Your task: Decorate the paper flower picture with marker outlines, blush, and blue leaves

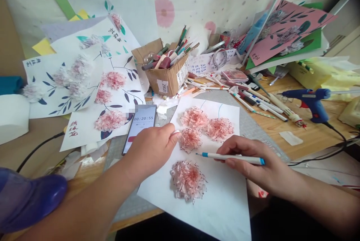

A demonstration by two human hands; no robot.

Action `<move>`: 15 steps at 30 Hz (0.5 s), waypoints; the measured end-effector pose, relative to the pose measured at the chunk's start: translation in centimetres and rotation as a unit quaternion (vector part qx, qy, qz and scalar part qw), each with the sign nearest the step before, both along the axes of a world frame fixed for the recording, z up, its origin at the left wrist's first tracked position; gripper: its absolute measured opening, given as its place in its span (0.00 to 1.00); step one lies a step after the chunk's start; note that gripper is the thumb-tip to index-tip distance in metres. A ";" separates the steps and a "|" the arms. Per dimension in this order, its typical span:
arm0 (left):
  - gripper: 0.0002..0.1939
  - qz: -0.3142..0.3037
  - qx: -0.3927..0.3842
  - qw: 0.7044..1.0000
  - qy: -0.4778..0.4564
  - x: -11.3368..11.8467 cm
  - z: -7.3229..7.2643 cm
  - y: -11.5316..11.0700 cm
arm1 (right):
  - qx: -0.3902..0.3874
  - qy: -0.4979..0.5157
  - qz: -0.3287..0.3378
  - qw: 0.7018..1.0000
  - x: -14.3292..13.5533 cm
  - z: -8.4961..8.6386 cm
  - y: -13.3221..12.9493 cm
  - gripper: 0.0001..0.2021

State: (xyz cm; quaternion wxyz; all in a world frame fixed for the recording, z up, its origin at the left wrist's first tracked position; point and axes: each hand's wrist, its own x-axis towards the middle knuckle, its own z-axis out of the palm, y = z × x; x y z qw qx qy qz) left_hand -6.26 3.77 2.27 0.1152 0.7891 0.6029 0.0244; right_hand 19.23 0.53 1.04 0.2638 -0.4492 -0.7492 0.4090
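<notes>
A white sheet (pixel 225 203) lies on a grey cutting mat, bearing several pink ruffled flowers with dark-edged petals; the lowest flower (pixel 189 180) sits apart from the others. Two thin blue lines run up from the top flowers. My right hand (pixel 253 160) holds a white and blue pen (pixel 236 157) between thumb and fingers, its tip over the paper between the upper flowers and the lowest one. At the sheet's left edge, my left hand (pixel 154 149) is closed, with something small and white showing at its fingertips; I cannot make out what it is.
A phone (pixel 140 123) showing a timer lies left of the sheet. Behind stands a cardboard box (pixel 165 80) of pens. Loose markers and a blue glue gun (pixel 312 102) are to the right. Finished flower pictures (pixel 112 100) lean at the left; a purple object (pixel 30 199) is nearer.
</notes>
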 end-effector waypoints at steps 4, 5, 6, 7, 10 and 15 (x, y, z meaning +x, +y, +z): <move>0.15 -0.006 0.000 1.000 0.001 0.0 0.2 0.0 | -0.023 -0.028 0.007 0.999 -0.5 0.0 -0.4 0.08; 0.15 -0.007 0.001 1.000 0.000 0.0 0.2 0.0 | -0.022 -0.032 0.007 0.999 -0.6 0.0 -0.5 0.08; 0.15 -0.008 0.001 1.000 0.000 0.0 0.3 0.0 | -0.018 -0.035 0.007 0.999 -0.7 0.0 -0.5 0.07; 0.15 -0.008 0.001 1.000 0.000 0.1 0.3 0.0 | -0.013 -0.038 0.007 0.999 -0.7 0.0 -0.6 0.07; 0.14 -0.007 0.000 1.000 0.000 0.1 0.2 0.0 | -0.001 -0.040 0.017 0.999 -0.6 -0.1 -0.8 0.07; 0.15 -0.003 -0.005 1.000 0.002 0.0 0.1 0.0 | -0.023 -0.009 0.038 0.999 -0.1 0.2 -0.9 0.07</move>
